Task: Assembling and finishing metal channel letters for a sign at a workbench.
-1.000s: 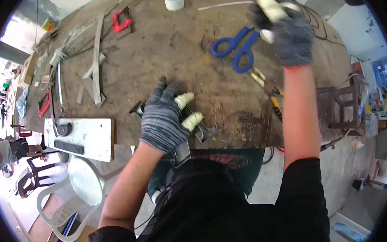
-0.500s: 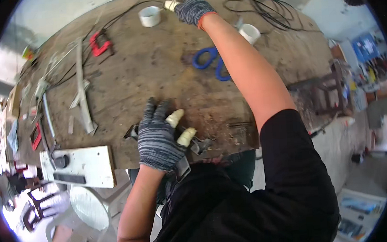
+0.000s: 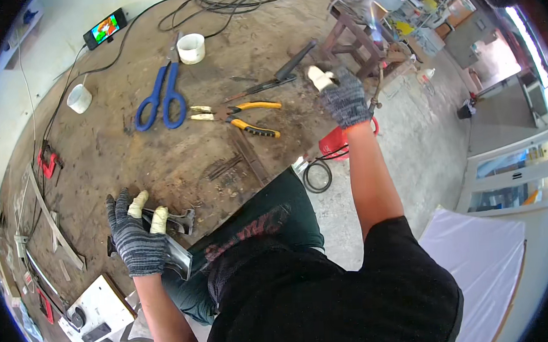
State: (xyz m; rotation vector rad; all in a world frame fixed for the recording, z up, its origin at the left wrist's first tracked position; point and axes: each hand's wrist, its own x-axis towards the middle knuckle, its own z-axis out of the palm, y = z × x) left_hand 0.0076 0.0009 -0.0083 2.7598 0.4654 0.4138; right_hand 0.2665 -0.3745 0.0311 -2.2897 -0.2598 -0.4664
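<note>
My left hand [image 3: 138, 235], in a grey knit glove with tape around the thumb and one finger, lies over a shiny metal piece [image 3: 180, 257] at the table's near edge. Its fingers are spread, and they cover part of the piece. My right hand [image 3: 345, 97], gloved and taped alike, is stretched out past the table's right side with its fingers apart. Beside it stands a thin brass-coloured torch tube [image 3: 379, 89] with a pale flame at its top. A dark-handled tool [image 3: 295, 60] lies to the left of that hand.
Pliers [image 3: 255, 119] with yellow handles and blue-handled shears [image 3: 160, 103] lie mid-table. White cups [image 3: 191, 49] [image 3: 79, 99], a coiled cable [image 3: 226, 1] and a phone [image 3: 105, 29] sit farther back. A wooden stool [image 3: 351, 41] and a red container [image 3: 334, 143] are at the right.
The view has turned to the right. My right hand has left the table's far edge and swung to the right, beside the torch. The left hand stays on the metal piece.
</note>
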